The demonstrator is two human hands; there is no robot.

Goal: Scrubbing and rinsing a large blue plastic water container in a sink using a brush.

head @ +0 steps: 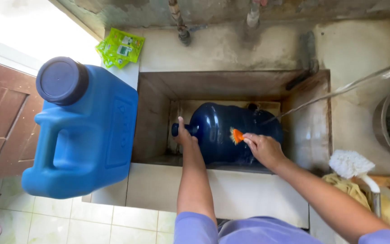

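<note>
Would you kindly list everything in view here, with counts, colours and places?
Water bottle: one, dark blue, lying on its side in the basin.
Basin: one, stained concrete, centre.
Scrubber: one, orange, against the bottle's side.
Jerrycan: one, light blue with dark cap, on the ledge left of the basin.
Sachets: a few, green, on the ledge behind the jerrycan.
Pipes: two, grey, on the back wall.
Water stream: one, clear, arcing from the right toward the bottle.
Brush: one, white, right ledge.
Cloth: one, yellow, under the brush.
Left hand: on the bottle's neck.
Right hand: fingers holding the scrubber.
</note>
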